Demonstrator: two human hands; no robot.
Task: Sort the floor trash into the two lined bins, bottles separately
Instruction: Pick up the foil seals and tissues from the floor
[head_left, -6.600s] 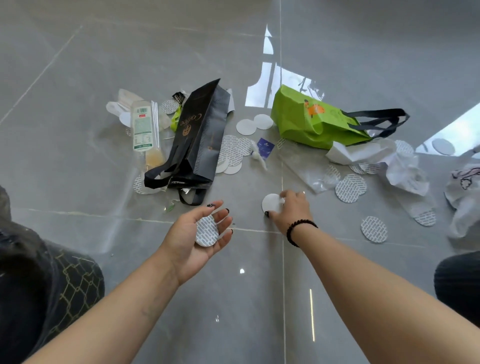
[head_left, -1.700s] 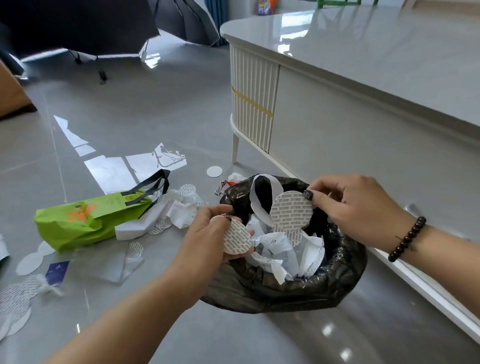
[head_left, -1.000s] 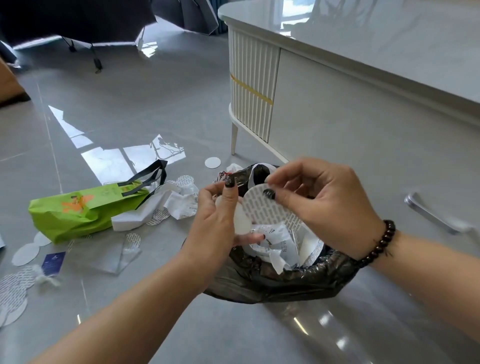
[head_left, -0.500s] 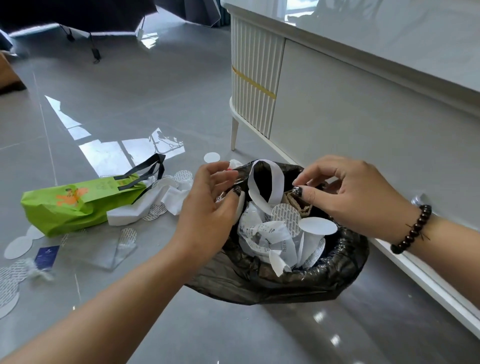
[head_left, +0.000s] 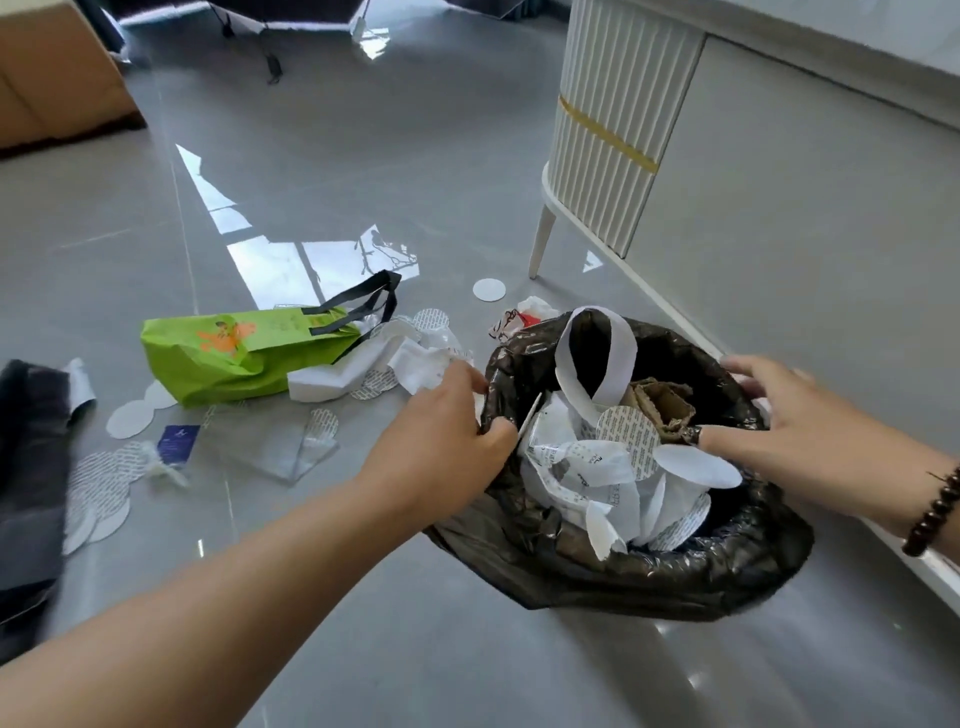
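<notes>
ITEM: lined bin (head_left: 649, 577), black liner, on the floor (head_left: 415, 156) just beside a white cabinet (head_left: 613, 130). Contents heaped to the rim: paper scraps, round seal discs, a paper loop, brown card.

HANDS: left hand (head_left: 441, 441) at the bin's near-left rim, fingers curled at the liner edge; a thin white piece stands by the fingertips, cannot tell if it is pinched. Right hand (head_left: 779, 426) over the far-right rim, fingers spread and relaxed, holding nothing; bead bracelet on the wrist.

STILL ON FLOOR: green bag (head_left: 244, 348) w/ black handles, lying flat, near the bin; crumpled white paper (head_left: 395, 364) touching it; clear plastic film (head_left: 270, 447); many seal discs, incl. a lone white disc (head_left: 489, 289) by the cabinet leg; small blue card (head_left: 177, 439); dark bag at left edge, part cut off. No bottles seen; 2nd bin not in view.

RISKS (est.):
- Bin overfull. One white disc (head_left: 696, 467) lies flat atop the heap near the rim, likely to slide out if more goes in w/o pressing down.
- Liner loose and sagging; a tug at the rim could pull it off or tip the bin.
- Flat discs on glossy tile: hard to lift, easy to miss.

WRITING: grey print on the scraps and discs, too small to read. Orange motif on the green bag, text illegible. No brand legible.
</notes>
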